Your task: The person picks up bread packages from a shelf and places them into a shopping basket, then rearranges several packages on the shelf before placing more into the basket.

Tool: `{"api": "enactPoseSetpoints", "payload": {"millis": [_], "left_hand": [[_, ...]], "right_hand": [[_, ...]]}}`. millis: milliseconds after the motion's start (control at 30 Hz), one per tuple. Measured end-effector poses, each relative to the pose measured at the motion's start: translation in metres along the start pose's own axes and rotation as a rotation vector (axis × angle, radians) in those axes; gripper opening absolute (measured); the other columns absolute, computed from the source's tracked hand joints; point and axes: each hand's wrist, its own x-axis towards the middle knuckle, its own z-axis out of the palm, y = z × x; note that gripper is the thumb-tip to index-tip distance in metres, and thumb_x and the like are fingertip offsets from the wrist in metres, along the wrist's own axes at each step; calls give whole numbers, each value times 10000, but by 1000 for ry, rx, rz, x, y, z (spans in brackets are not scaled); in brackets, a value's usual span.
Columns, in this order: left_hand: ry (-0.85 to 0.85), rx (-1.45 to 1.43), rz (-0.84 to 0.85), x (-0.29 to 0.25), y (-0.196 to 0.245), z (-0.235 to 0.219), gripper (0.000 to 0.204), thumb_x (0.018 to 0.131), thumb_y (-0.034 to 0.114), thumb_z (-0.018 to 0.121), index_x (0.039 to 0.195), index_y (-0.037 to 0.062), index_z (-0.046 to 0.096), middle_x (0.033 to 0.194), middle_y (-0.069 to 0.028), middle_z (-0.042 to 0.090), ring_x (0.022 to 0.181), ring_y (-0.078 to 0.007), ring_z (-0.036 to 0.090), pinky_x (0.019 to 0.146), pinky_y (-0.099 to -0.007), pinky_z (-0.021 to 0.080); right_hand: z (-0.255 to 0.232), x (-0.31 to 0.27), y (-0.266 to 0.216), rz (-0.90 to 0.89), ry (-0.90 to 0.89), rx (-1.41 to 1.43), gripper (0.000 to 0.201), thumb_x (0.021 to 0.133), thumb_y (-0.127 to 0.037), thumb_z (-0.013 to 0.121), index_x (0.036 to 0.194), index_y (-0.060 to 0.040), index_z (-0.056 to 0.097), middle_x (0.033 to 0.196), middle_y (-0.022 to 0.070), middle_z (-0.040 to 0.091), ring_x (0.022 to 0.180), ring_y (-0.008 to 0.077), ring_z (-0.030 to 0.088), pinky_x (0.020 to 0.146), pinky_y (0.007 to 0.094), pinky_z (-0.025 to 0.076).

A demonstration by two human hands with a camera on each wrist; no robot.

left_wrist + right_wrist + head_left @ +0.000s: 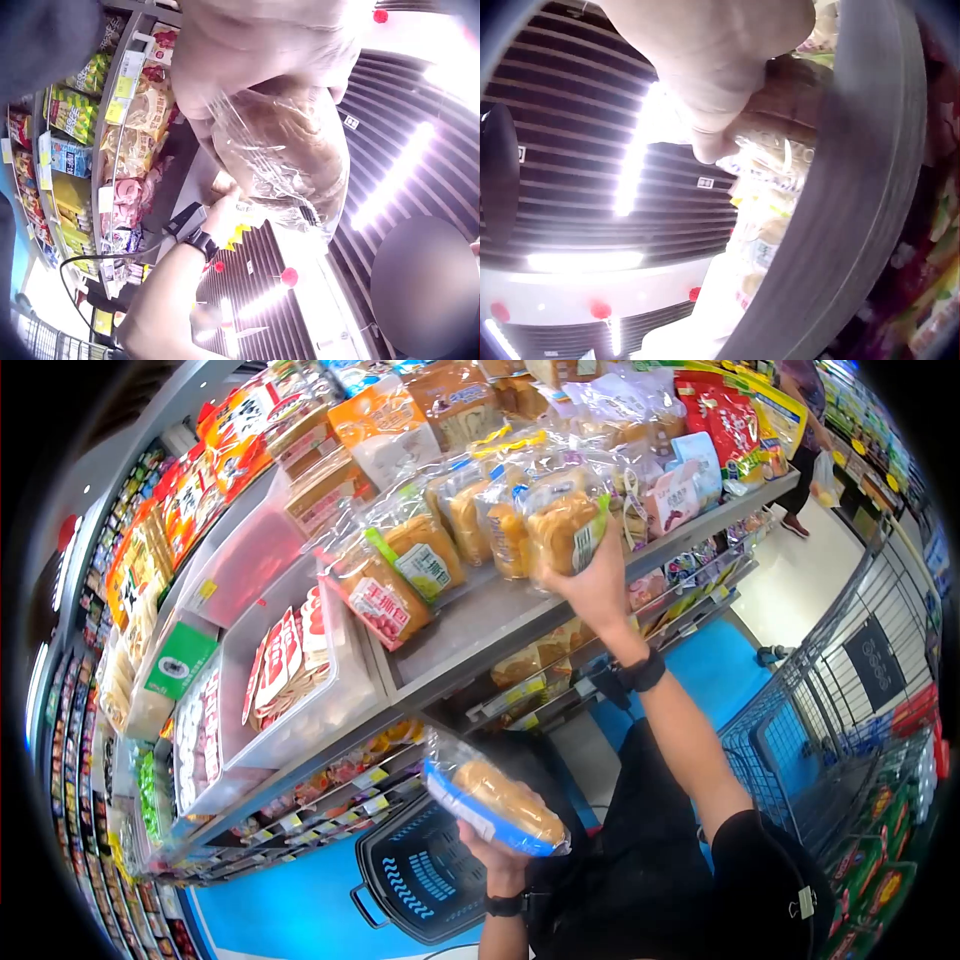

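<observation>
My left hand (492, 854) grips a clear bag of bread (505, 798) with a blue band, held low in front of the shelf. Its transparent wrap and the brown loaf inside show up close under the hand in the left wrist view. Up at the shelf's front edge, my right hand (597, 588) holds another bagged bread (562, 528) with a green strip and a white label, thumb on the near side. The right wrist view has this hand (712, 67) curled over the pack (791, 94) beside the grey shelf edge. Similar bread bags (465, 510) stand right behind it.
Left of the breads, a clear plastic bin (345, 695) holds red-and-white packets. Beneath the shelf (455, 622) run lower racks of snacks. A black basket (425, 885) is on the blue floor, a wire shopping cart (800, 695) stands at right, and a person (810, 450) walks beyond.
</observation>
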Motion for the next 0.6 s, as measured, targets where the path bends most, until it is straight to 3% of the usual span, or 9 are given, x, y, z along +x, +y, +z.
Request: {"api": "enactPoseSetpoints", "payload": {"millis": [67, 133, 200, 300, 400, 467, 500, 533, 600], "left_hand": [[-120, 14, 3, 2, 2, -11, 956, 712, 828, 520, 1208, 14, 448, 1074, -130, 513, 934, -264, 541, 747, -390, 499], [-33, 182, 149, 0, 15, 22, 1048, 589, 772, 718, 1267, 31, 419, 1119, -133, 535, 979, -265, 581, 791, -411, 538], [-45, 417, 358, 3, 16, 28, 1114, 653, 824, 607, 1426, 73, 325, 1341, -162, 435, 1228, -295, 452, 1047, -438, 391], [-139, 444, 361, 4, 20, 29, 1111, 677, 821, 588, 1470, 110, 274, 1443, -143, 374, 1322, -306, 384, 1099, -480, 341], [-69, 388, 332, 1, 17, 19, 1124, 670, 808, 611, 1475, 104, 262, 1456, -139, 362, 1323, -307, 382, 1097, -477, 346], [10, 332, 293, -3, 11, 7, 1134, 666, 798, 626, 1479, 100, 255, 1464, -136, 354, 1324, -308, 381, 1095, -475, 350], [46, 300, 274, -6, 7, 1, 1139, 664, 794, 634, 1481, 98, 251, 1468, -135, 350, 1325, -309, 380, 1094, -474, 351], [81, 265, 255, -7, 3, -4, 1144, 662, 789, 642, 1483, 96, 247, 1472, -133, 346, 1325, -309, 379, 1094, -473, 353], [136, 208, 220, -8, -4, -13, 1155, 658, 780, 657, 1486, 92, 240, 1481, -131, 337, 1326, -310, 378, 1092, -471, 356]], "right_hand": [[-7, -12, -19, -90, 77, 124, 926, 589, -318, 871, 1313, -4, 385, 1123, 167, 510, 1086, 317, 521, 933, 419, 427], [-27, -29, -50, -86, -113, 453, 948, 582, -352, 877, 1319, -6, 391, 1173, 169, 517, 1081, 316, 541, 934, 412, 434], [-47, -36, -83, -212, -271, 577, 952, 589, -397, 876, 1315, -1, 405, 1194, 174, 543, 1063, 317, 568, 936, 395, 441], [-55, -52, -102, 177, -891, 687, 896, 613, -438, 854, 1256, 45, 458, 1134, 209, 595, 1036, 301, 601, 929, 362, 454], [-44, -85, -97, 457, -1138, 565, 913, 670, -525, 806, 1269, 62, 446, 1129, 237, 570, 1048, 327, 586, 923, 383, 455], [-39, -112, -97, 193, -900, 338, 981, 682, -590, 778, 1313, 67, 412, 1143, 238, 519, 1090, 361, 534, 939, 400, 437], [-42, -117, -100, 118, -899, 223, 1008, 709, -611, 746, 1361, 60, 371, 1149, 230, 475, 1079, 373, 490, 949, 414, 414], [-46, -121, -103, 139, -1003, 94, 898, 777, -457, 745, 1435, 3, 343, 1229, 220, 465, 1101, 334, 478, 965, 388, 399], [-46, -133, -101, 58, -1020, 128, 717, 869, -374, 668, 1429, -24, 392, 1215, 196, 479, 1064, 320, 483, 953, 390, 400]]}}
